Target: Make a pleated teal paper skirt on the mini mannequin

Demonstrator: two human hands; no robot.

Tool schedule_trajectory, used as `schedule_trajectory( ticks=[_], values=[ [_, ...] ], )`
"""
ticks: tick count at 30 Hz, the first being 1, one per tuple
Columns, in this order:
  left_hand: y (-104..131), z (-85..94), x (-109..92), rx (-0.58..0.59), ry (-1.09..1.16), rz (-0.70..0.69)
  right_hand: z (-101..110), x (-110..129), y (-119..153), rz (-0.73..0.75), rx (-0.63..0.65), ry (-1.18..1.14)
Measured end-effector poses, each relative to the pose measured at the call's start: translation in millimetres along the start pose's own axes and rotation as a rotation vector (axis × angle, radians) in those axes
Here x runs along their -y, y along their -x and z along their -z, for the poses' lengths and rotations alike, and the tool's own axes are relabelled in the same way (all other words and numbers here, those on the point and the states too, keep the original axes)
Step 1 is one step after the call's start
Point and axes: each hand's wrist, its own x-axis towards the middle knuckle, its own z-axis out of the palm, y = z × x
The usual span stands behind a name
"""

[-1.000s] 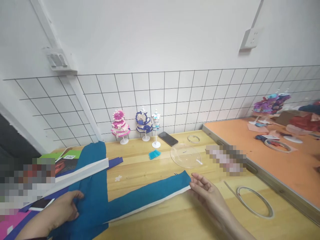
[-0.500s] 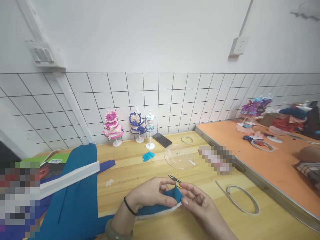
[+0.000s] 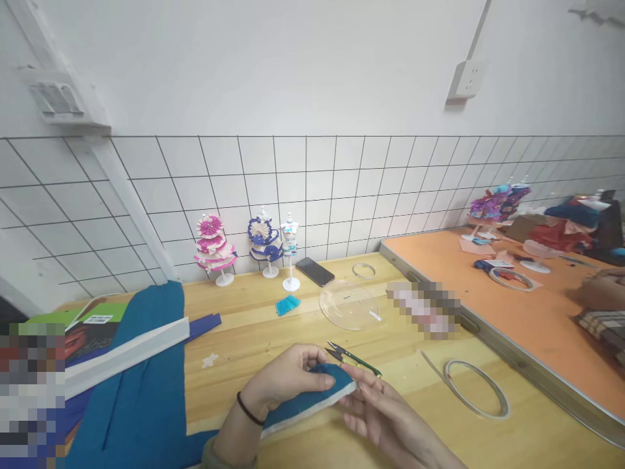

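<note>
A blue fabric strip with a white edge stretches between my hands above the wooden table. My left hand has its thumb pressed on top of the strip, fingers curled behind it. At the strip's right end, my right hand pinches the tip between thumb and index finger, its other fingers loosely curled below. Thread snips with dark blades lie just beyond my right hand. The strip's left part passes by my left wrist toward a large blue cloth.
Three small dress stands, one of them pink, stand by the wall. Nearby are a phone, a clear round dish, pleated turquoise fabric and a coiled strip. At right, a person's hand is over an orange table.
The folded peak of blue fabric between my hands has flattened into a smoother strip. My right hand has turned and dropped slightly, and more of the snips shows. The view has shifted slightly.
</note>
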Motion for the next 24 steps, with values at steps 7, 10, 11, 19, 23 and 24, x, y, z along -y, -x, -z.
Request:
schedule_trajectory(
  ticks=[7, 10, 11, 19, 23, 24],
  values=[
    [-4, -0.2, 5, -0.064, -0.027, 0.054, 9, -1, -13, 0.224, -0.215, 0.332],
    [-3, -0.8, 5, -0.069, -0.064, 0.063, 8, 0, -18, 0.361, -0.265, 0.488],
    [-3, -1.1, 4, -0.065, -0.076, 0.060, 7, 0, -18, 0.385, -0.269, 0.514],
    [-2, -9.2, 0, -0.052, -0.179, -0.014, 2, 6, -21, 0.445, -0.219, 0.627],
    [0, -2.9, -2, -0.155, -0.227, 0.000, 17, 25, -29, 0.516, -0.327, 1.070],
    [1, -0.4, -2, -0.169, -0.230, 0.004, 20, 29, -32, 0.525, -0.332, 1.292]
  ],
)
